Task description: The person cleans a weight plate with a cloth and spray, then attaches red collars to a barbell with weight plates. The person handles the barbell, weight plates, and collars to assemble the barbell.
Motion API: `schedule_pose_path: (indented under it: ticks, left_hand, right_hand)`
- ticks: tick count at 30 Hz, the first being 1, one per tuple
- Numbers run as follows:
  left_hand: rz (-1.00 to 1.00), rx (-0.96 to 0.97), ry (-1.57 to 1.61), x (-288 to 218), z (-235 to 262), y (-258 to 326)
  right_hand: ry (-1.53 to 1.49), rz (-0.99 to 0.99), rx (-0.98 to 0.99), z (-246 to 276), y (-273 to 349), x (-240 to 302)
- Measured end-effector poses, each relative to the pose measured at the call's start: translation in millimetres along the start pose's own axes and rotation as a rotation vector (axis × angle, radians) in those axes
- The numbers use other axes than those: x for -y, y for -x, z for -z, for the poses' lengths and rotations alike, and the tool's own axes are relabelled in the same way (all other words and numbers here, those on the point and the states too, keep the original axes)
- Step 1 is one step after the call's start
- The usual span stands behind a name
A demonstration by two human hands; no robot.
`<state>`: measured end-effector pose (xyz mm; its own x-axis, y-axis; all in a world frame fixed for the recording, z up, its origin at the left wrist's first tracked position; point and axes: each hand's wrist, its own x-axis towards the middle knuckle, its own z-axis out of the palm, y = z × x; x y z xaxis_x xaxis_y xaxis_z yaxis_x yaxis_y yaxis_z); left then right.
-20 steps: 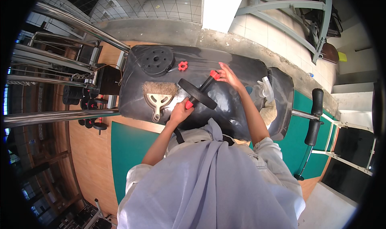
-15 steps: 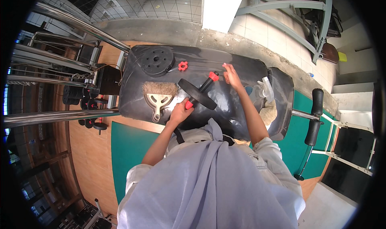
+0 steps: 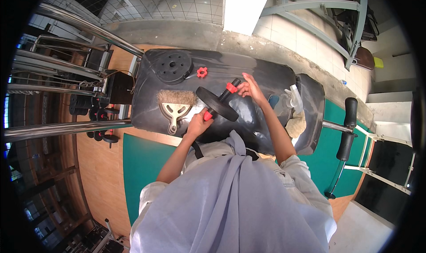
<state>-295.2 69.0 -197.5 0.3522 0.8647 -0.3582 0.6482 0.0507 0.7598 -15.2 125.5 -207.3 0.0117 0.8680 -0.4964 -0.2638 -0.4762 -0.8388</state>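
In my left hand [image 3: 199, 124] is the near red end of a dumbbell bar, the fingers closed around it. One black weight plate [image 3: 216, 104] sits on this dumbbell, tilted above the bench. A red spin nut [image 3: 231, 88] is on the bar's far threaded end, whose black tip sticks out past it. Beside that nut is my right hand [image 3: 251, 89], fingers stretched and apart, the lower fingertips at or very near the nut. Farther left, a second black plate [image 3: 173, 67] lies flat near a loose red star-shaped nut [image 3: 202, 72].
The black padded bench [image 3: 266, 133] carries a hand brush [image 3: 176, 104] on the left. A clear bottle [image 3: 296, 100] and a beige cloth [image 3: 296, 126] lie at its right end. Chrome rails [image 3: 71, 127] stand left; padded rollers [image 3: 349, 112] stick out at right.
The red nut sits slightly farther down the bar toward the plate, with more of the tip showing. My right hand has shifted left toward it; the left hand keeps its hold.
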Motion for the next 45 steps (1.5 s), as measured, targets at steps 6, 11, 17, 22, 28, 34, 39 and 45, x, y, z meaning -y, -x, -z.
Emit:
schedule_pose_path:
  ticks: [6,11,17,22,28,34,39,45]
  left_hand:
    - [-0.017,-0.012,0.010,-3,1,2]
    - [-0.011,-0.007,-0.004,-2,0,1]
    - [0.000,-0.006,-0.003,-1,-2,-1]
    - [0.002,-0.003,-0.007,-4,-1,0]
    - [0.009,-0.016,-0.006,-5,-1,2]
    - [0.020,-0.012,-0.022,-4,-2,1]
    - [-0.007,-0.018,0.000,-1,-3,1]
    - [0.026,-0.013,-0.027,-4,-2,0]
  right_hand:
    - [-0.185,-0.016,0.022,-16,11,-5]
    - [-0.019,-0.030,0.086,-19,16,-10]
    - [-0.149,0.016,0.013,-23,18,-17]
    - [-0.046,0.020,-0.010,-24,18,-18]
    - [-0.043,-0.086,-0.008,-28,21,-22]
    - [-0.048,-0.044,0.213,-25,25,-20]
    - [0.195,-0.003,0.039,-34,27,-22]
    - [0.196,-0.186,0.003,-47,39,-1]
